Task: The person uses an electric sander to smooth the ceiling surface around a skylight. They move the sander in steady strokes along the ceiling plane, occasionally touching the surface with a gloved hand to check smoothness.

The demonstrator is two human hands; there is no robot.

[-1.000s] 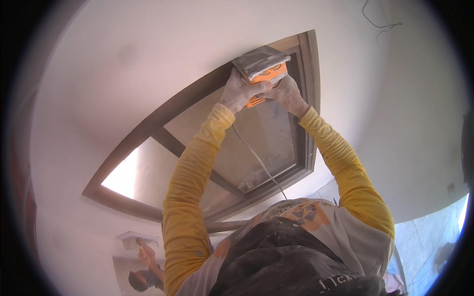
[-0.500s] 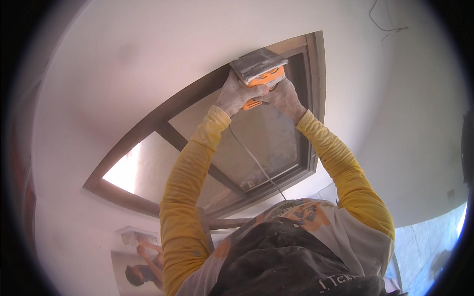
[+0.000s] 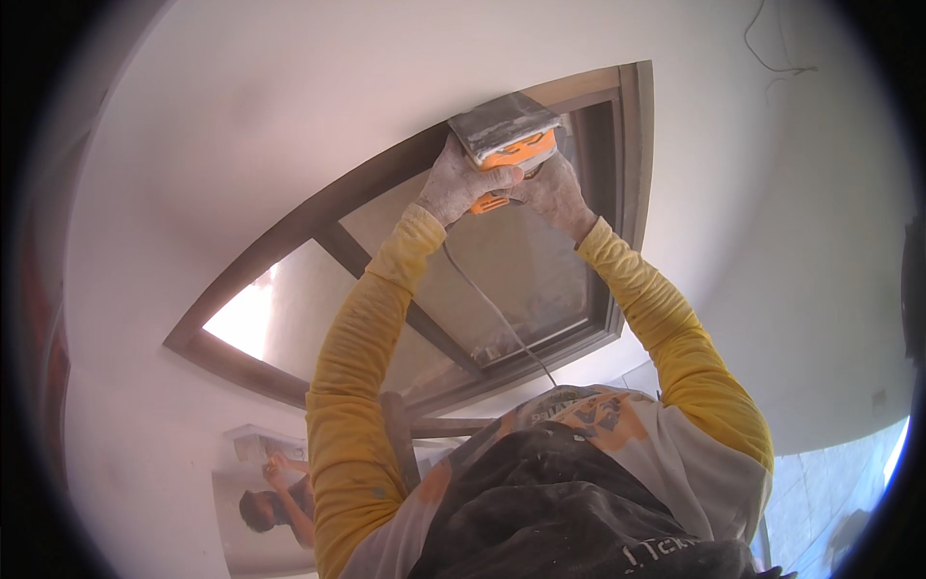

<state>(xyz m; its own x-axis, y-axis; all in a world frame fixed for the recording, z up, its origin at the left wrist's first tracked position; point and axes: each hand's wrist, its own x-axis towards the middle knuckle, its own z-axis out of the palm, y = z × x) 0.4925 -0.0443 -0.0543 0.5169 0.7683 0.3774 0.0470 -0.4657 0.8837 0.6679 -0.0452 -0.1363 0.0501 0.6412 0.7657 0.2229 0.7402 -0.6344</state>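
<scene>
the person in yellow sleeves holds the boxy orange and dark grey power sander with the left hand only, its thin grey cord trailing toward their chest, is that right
Not "left hand only": the head view shows the left hand and the right hand both gripping the boxy orange and dark grey power sander. The rest stands.

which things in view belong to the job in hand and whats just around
Part of the job, it seems:
- orange power tool, held by the left hand and right hand
- grey cord below it
- dark window frame, close to the tool; contact unclear

Just around:
- thin loose wire, upper right
- pale tiles, lower right
</scene>
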